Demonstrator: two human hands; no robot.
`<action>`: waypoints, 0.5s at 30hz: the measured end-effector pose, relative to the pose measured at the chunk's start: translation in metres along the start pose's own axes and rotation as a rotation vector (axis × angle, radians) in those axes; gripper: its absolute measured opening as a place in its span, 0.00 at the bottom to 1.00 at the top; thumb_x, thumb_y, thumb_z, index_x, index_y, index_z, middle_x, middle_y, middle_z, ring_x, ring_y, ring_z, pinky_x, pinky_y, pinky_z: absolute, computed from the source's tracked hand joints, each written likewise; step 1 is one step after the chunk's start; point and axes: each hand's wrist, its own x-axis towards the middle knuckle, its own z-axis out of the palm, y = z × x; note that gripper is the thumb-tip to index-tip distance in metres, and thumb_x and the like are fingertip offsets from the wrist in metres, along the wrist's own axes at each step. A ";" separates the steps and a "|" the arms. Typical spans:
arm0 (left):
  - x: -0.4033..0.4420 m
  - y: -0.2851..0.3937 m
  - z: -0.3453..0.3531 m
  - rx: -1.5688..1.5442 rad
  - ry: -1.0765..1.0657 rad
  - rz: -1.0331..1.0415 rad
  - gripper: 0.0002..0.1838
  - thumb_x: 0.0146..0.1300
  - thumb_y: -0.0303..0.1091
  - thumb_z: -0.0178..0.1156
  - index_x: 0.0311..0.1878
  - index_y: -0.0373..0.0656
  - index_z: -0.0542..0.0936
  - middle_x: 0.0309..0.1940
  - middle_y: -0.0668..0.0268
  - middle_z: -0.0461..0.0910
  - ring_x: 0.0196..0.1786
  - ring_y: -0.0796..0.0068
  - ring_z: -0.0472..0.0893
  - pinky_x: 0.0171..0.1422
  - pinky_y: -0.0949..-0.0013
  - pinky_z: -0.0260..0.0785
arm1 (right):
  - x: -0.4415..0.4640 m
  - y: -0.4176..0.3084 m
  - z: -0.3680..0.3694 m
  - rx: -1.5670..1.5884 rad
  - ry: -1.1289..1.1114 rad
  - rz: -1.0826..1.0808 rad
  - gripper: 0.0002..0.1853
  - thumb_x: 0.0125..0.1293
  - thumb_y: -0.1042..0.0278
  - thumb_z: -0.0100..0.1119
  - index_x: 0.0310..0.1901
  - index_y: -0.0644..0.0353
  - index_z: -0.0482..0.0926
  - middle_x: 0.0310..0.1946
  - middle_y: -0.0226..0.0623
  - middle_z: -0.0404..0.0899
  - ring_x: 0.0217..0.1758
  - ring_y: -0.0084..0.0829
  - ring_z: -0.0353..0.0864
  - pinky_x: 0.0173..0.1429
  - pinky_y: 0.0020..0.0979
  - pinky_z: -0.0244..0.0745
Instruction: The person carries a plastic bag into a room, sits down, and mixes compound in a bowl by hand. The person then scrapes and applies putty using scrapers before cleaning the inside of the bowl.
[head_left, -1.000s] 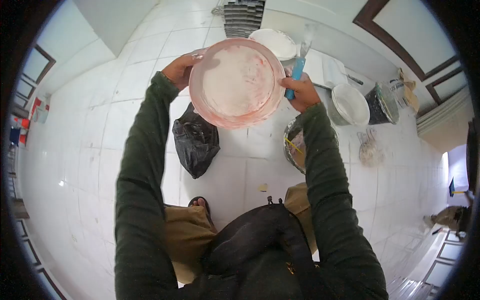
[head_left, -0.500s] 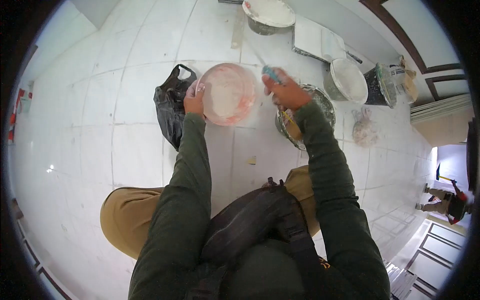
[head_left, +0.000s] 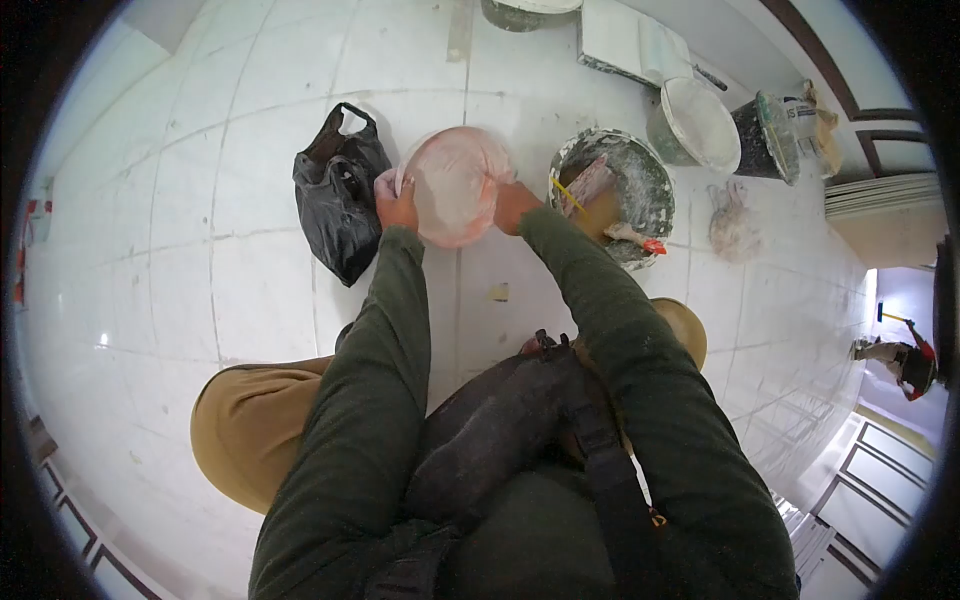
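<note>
A translucent pink basin (head_left: 445, 200) with whitish residue inside is between my two hands. My left hand (head_left: 398, 205) grips its left rim, the thumb over the edge. At the right rim, my right hand (head_left: 514, 206) is closed on the basin, most of its fingers hidden by the wall. A black plastic bag (head_left: 342, 200) lies just left of my left hand. To the right of my right hand stands a plaster-smeared bucket (head_left: 655, 185) holding murky liquid, a yellow-handled tool (head_left: 572, 197) and a red-tipped tool (head_left: 640, 240).
White basins (head_left: 700, 125) and a dark bucket (head_left: 768, 140) stand toward the upper right, near a white board (head_left: 620, 40). A powdery clear bag (head_left: 735, 225) lies on the tiled floor. Another person (head_left: 905, 360) with a yellow-handled tool is far right.
My right hand has moved left from above the bucket to the basin's right rim. The teal-handled tool it held is out of sight. The bucket's inside is now uncovered.
</note>
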 end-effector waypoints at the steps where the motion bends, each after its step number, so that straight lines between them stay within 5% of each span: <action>1: -0.001 -0.003 0.001 0.003 0.018 0.001 0.14 0.55 0.26 0.58 0.44 0.36 0.68 0.37 0.62 0.74 0.40 0.75 0.73 0.47 0.70 0.66 | -0.004 -0.006 -0.002 0.083 0.035 0.122 0.14 0.54 0.70 0.47 0.40 0.68 0.73 0.38 0.54 0.75 0.43 0.47 0.75 0.48 0.42 0.71; 2: 0.002 -0.005 0.003 0.006 0.035 0.004 0.14 0.55 0.26 0.58 0.44 0.35 0.68 0.37 0.61 0.74 0.40 0.75 0.73 0.46 0.71 0.66 | -0.006 -0.010 -0.003 0.166 0.072 0.246 0.13 0.52 0.71 0.48 0.39 0.67 0.74 0.38 0.55 0.75 0.43 0.48 0.75 0.48 0.41 0.71; 5: -0.004 0.001 0.007 -0.034 0.090 -0.024 0.14 0.54 0.25 0.59 0.43 0.35 0.68 0.36 0.61 0.75 0.38 0.75 0.75 0.45 0.72 0.67 | -0.007 -0.013 0.005 0.251 0.123 0.155 0.13 0.50 0.72 0.49 0.38 0.66 0.75 0.39 0.54 0.75 0.43 0.49 0.75 0.48 0.41 0.71; 9: -0.010 0.011 0.009 0.025 0.187 -0.034 0.14 0.54 0.26 0.60 0.41 0.34 0.68 0.36 0.60 0.77 0.37 0.75 0.76 0.43 0.74 0.68 | -0.022 -0.037 0.004 0.220 -0.114 0.088 0.15 0.49 0.73 0.48 0.40 0.66 0.74 0.38 0.54 0.76 0.43 0.50 0.75 0.50 0.42 0.70; 15: -0.004 0.003 0.009 -0.009 0.117 0.013 0.14 0.56 0.28 0.60 0.42 0.34 0.68 0.37 0.60 0.77 0.37 0.75 0.76 0.43 0.74 0.67 | -0.033 -0.033 -0.033 0.322 -0.089 0.052 0.16 0.51 0.72 0.46 0.41 0.70 0.72 0.37 0.58 0.75 0.44 0.51 0.75 0.50 0.42 0.69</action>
